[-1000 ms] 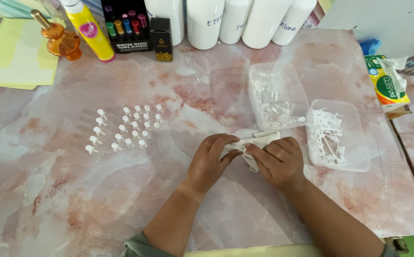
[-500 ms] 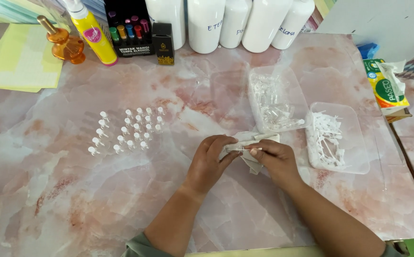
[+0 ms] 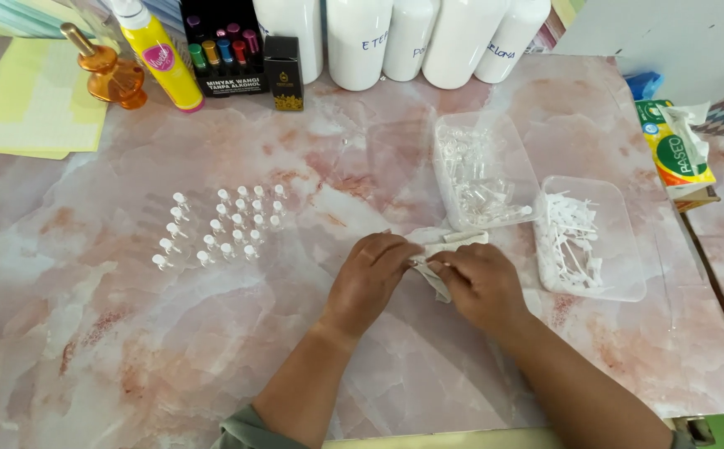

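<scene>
I see both hands together near the desk's front edge: left hand (image 3: pixel 370 278) and right hand (image 3: pixel 478 283) pinched on a small white cloth (image 3: pixel 443 249), crumpled betw. fingertips, lying on the pink marbled desk (image 3: pixel 129 349). Just beyond the cloth, a clear tub (image 3: pixel 485 170) w/ clear plastic bits; to its right, a second clear tub (image 3: pixel 588 237) w/ white plastic pieces. Left of the hands, rows of tiny white-capped vials (image 3: pixel 220 229) stand upright. Far edge: white bottles (image 3: pixel 407 37), black box (image 3: pixel 283 71), yellow spray bottle (image 3: pixel 158 54), amber bottle (image 3: pixel 108 71); tissue pack (image 3: pixel 678 154) at right.
</scene>
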